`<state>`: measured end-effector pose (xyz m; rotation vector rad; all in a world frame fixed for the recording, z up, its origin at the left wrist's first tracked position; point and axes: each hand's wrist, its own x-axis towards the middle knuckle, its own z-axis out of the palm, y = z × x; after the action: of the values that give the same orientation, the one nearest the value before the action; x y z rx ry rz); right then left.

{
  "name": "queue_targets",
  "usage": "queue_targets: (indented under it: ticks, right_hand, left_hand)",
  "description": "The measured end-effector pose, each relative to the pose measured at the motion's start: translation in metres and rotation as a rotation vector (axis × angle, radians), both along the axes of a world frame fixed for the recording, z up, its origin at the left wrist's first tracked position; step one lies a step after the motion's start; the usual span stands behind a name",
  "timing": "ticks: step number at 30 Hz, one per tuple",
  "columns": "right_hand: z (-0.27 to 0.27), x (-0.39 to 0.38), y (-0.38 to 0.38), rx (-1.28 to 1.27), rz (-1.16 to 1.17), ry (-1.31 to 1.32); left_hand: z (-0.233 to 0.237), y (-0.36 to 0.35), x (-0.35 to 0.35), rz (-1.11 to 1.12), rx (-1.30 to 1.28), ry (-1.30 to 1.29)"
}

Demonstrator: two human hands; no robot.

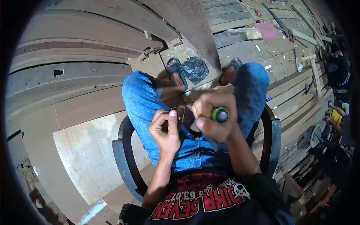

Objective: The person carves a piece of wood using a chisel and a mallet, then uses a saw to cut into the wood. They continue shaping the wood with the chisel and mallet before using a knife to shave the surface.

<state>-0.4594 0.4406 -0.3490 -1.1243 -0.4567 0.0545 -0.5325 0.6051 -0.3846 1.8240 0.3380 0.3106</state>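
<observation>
My right hand (215, 114) is wrapped round a tool with a green handle (220, 115), whose round grey butt end faces up at me. The tool's working end is hidden below the fist, so its kind cannot be made out. Just to the left, my left hand (165, 131) is closed, with thumb and fingers pinching a small thin brown piece (182, 112), perhaps wood. The two hands are close together over my lap, above my blue jeans (138, 97). Part of the brown piece is covered by the fingers.
I sit in a dark armchair (275, 138). A black plastic bag (195, 70) lies between my sandalled feet. Large wooden panels (86, 33) stand at left, beside a pale board (90, 150). A handsaw (279, 21) lies on the plank floor. Other people (337, 71) are at far right.
</observation>
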Motion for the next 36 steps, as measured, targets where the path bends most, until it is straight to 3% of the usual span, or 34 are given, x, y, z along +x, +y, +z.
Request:
queue_targets:
  ticks: [4,8,9,10,16,18,21,22,28,31,33,35,36]
  right_hand:
    - [0.061,0.007,-0.018,0.094,-0.038,-0.083]
    - [0.017,0.012,-0.010,-0.155,0.024,-0.142]
    - [-0.024,-0.001,0.008,-0.024,0.166,0.211]
    - [-0.031,-0.002,0.006,0.014,0.123,0.050]
    - [0.036,0.006,-0.014,0.142,-0.073,-0.072]
    - [0.031,0.003,-0.011,0.107,-0.060,-0.055]
    - [-0.030,-0.001,0.013,-0.135,0.111,-0.037]
    - [-0.034,0.003,0.012,-0.080,0.131,-0.054]
    - [0.041,0.015,-0.017,0.198,0.048,-0.040]
    - [0.011,0.013,-0.010,-0.043,0.077,-0.126]
    - [-0.018,0.003,0.012,0.008,0.144,0.240]
    - [-0.024,0.009,0.010,0.029,0.118,0.220]
    - [-0.018,0.010,0.003,-0.025,0.125,0.081]
  left_hand:
    - [0.001,-0.001,-0.007,-0.053,0.049,0.014]
    - [0.000,-0.004,-0.008,-0.077,0.072,-0.017]
    - [-0.001,-0.006,-0.010,-0.069,0.057,-0.012]
    - [-0.001,-0.005,-0.010,-0.065,0.044,-0.008]
    - [-0.004,0.000,-0.013,-0.096,-0.008,0.036]
    - [-0.001,0.001,-0.011,-0.118,-0.013,0.063]
    - [0.002,0.003,-0.007,-0.163,0.020,0.004]
    - [0.002,0.003,-0.008,-0.192,0.066,-0.012]
    - [0.004,0.011,-0.011,-0.205,0.010,0.041]
    - [0.006,0.014,-0.013,-0.201,-0.019,0.053]
    - [0.010,0.015,-0.013,-0.255,0.047,0.060]
    - [0.004,0.014,-0.013,-0.283,0.045,0.050]
    - [0.003,0.015,-0.014,-0.272,0.053,0.029]
